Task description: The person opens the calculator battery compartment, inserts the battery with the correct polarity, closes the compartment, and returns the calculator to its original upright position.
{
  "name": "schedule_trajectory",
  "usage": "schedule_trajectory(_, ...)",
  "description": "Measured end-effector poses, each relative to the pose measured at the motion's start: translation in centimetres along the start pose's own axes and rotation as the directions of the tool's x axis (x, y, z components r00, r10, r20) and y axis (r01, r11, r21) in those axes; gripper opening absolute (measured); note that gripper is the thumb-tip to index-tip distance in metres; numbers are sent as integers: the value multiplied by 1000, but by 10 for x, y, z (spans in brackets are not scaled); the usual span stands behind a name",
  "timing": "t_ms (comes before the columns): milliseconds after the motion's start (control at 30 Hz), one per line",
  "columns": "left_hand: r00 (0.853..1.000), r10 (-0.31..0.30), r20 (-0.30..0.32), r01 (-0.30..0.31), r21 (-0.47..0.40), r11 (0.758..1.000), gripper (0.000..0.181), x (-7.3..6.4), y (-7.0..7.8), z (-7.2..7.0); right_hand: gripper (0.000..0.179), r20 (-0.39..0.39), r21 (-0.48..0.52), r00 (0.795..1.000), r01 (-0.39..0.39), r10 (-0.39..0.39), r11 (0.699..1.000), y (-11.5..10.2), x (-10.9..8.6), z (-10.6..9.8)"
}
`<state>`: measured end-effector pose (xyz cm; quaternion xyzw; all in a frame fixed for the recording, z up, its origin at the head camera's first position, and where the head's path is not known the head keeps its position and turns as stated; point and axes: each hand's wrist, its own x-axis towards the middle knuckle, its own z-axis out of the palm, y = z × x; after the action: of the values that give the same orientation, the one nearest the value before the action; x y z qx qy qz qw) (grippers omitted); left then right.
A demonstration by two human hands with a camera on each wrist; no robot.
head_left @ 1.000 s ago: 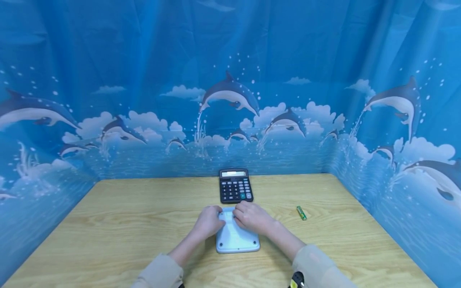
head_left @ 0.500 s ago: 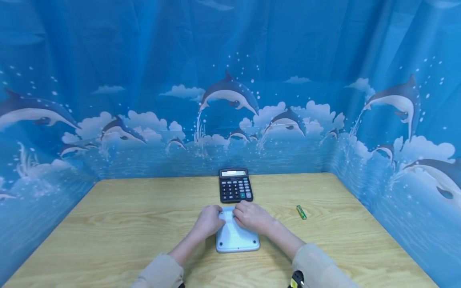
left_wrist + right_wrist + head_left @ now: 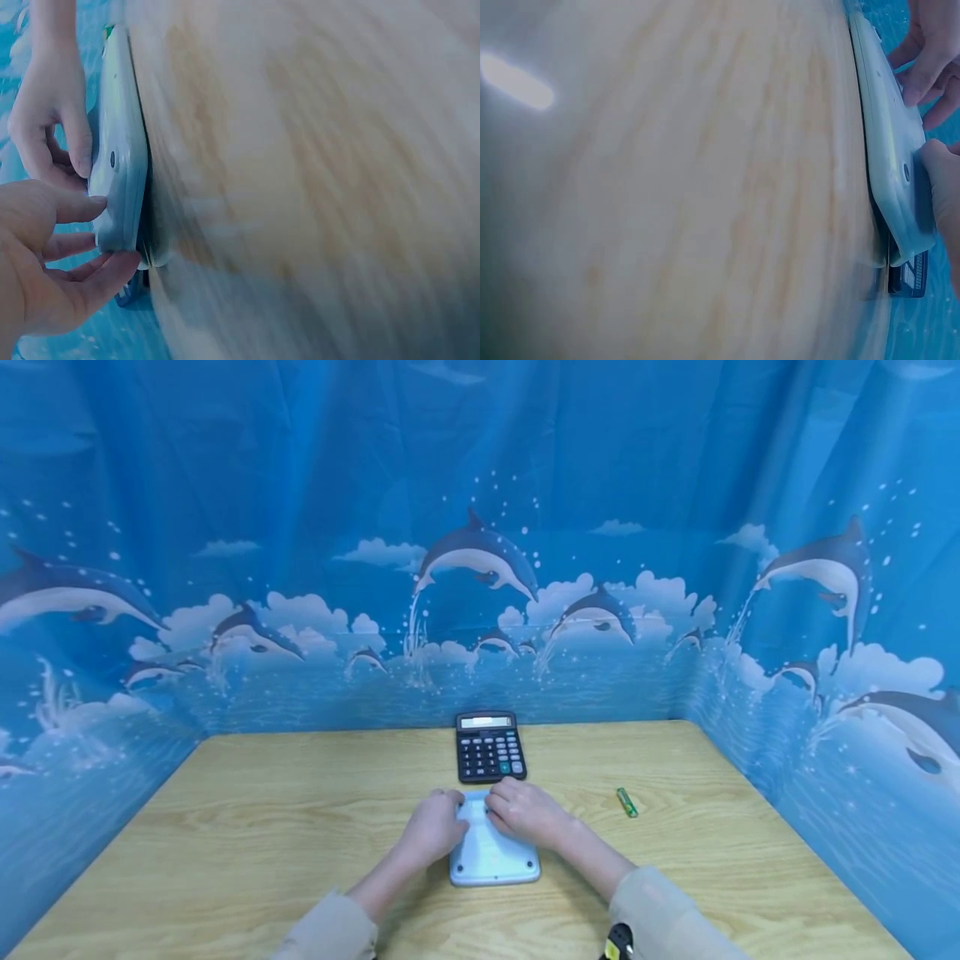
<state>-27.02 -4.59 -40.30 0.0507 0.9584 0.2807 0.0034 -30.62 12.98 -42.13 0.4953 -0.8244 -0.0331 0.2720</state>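
Lying on the wooden table [image 3: 300,810] near six o'clock in the head view, the pale flat device [image 3: 495,860] is showing a smooth side with dark round feet [image 3: 530,864] facing up. From about ten o'clock on it, the left hand [image 3: 437,822] is gripping its edge at the far left corner. In the left wrist view the thumb is pressing on the upper face while the fingertips are bracing the side and lower edge, so the hand is pinching the corner, with gaps showing between its fingers. At one o'clock on the device, the right hand [image 3: 525,810] is holding it from above, its fingers curling down and their tips touching the upward face; what lies under that palm is staying hidden, and I cannot tell how tightly the fingers are pressing.

Directly at twelve o'clock from the device, just beside its far edge, a black calculator [image 3: 491,747] is resting with its keys up. Between two and three o'clock, well apart from the device, a green battery [image 3: 627,802] is lying on its side. Pale sleeves [image 3: 330,931] are covering both forearms toward five and seven o'clock, and a blue dolphin curtain [image 3: 300,527] is hanging beyond the table.
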Motion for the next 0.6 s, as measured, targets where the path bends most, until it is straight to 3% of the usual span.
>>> schedule_trajectory(67,994,105,-7,-103,117,988,32,-4,0,-1,19,-1,6,1000,-6,6,1000,0,0,1)
schedule_trajectory(200,966,259,-1,-249,267,931,24,-11,-3,-4,19,-5,17,1000,-14,14,1000,0,0,1)
schedule_trajectory(267,949,316,18,-304,320,897,25,-14,-6,-6,19,-10,22,1000,-15,15,1000,0,0,1)
schedule_trajectory(333,925,376,50,-366,381,849,30,-16,-9,-8,19,-15,24,1000,-12,12,1000,0,0,0)
schedule_trajectory(400,891,443,95,-436,443,783,34,-18,-11,-10,19,-21,26,1000,-12,13,1000,0,0,0)
schedule_trajectory(533,807,558,194,-564,533,631,39,-22,-13,-11,19,-24,27,1000,-20,20,999,0,-1,1)
schedule_trajectory(600,766,602,228,-612,545,573,39,-24,-13,-10,19,-23,31,999,-24,25,999,0,-1,2)
